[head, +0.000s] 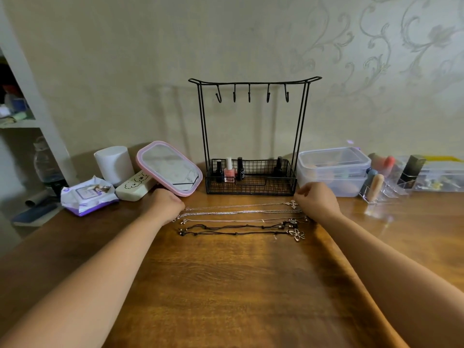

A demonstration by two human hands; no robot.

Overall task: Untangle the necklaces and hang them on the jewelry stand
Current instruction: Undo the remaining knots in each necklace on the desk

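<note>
wipes pack point(88, 195) at table point(226, 285) left edge, pink mirror point(169, 168) propped beside it, left hand point(164, 205) curled at necklaces' point(241, 221) left ends, necklaces laid in rows before stand point(251, 136), hooks bare, right hand point(316, 200) fingers curled at cross pendant end, grip cannot be told, clear boxes point(332, 169) far right

1. Necklaces point(241, 219) lie in rows on the worktop point(226, 285), between the left hand point(164, 204) and right hand point(317, 200).
2. The stand point(251, 136) rises just behind both hands, with bottles point(229, 170) in its basket.
3. Behind the left hand leans a mirror point(169, 169); further left lie a case point(134, 188) and a wipes pack point(88, 197).
4. Behind the right hand sit stacked tubs point(334, 169); an organiser point(391, 179) stands further right.
</note>
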